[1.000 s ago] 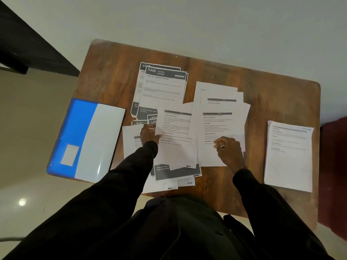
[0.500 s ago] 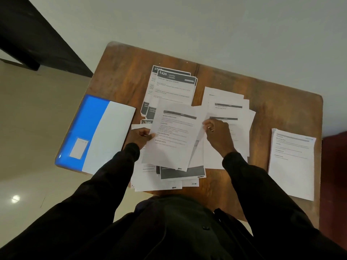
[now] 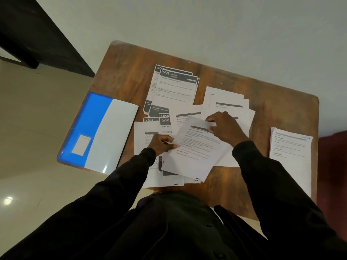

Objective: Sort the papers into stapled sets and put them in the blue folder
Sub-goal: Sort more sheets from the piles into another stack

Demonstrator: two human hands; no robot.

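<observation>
A printed sheet (image 3: 195, 151) is lifted and tilted over the loose papers in the middle of the wooden table (image 3: 127, 72). My left hand (image 3: 161, 143) pinches its left edge. My right hand (image 3: 225, 128) grips its top right corner. Under and around it lie dark-headed sheets (image 3: 174, 85) at the back and plain white sheets (image 3: 225, 102) to the right. The blue folder (image 3: 97, 132), shut, with a white front panel and a small label, lies at the table's left edge and overhangs it.
A separate neat pile of papers (image 3: 290, 156) lies at the table's right side. A dark red object (image 3: 334, 166) stands beyond the right edge. A dark piece of furniture (image 3: 37, 34) is at the upper left. Pale floor lies to the left.
My left hand lifted a sheet from the middle pile. My right hand came off the right-hand papers and took that sheet's top corner. The sheet moved right and tilted.
</observation>
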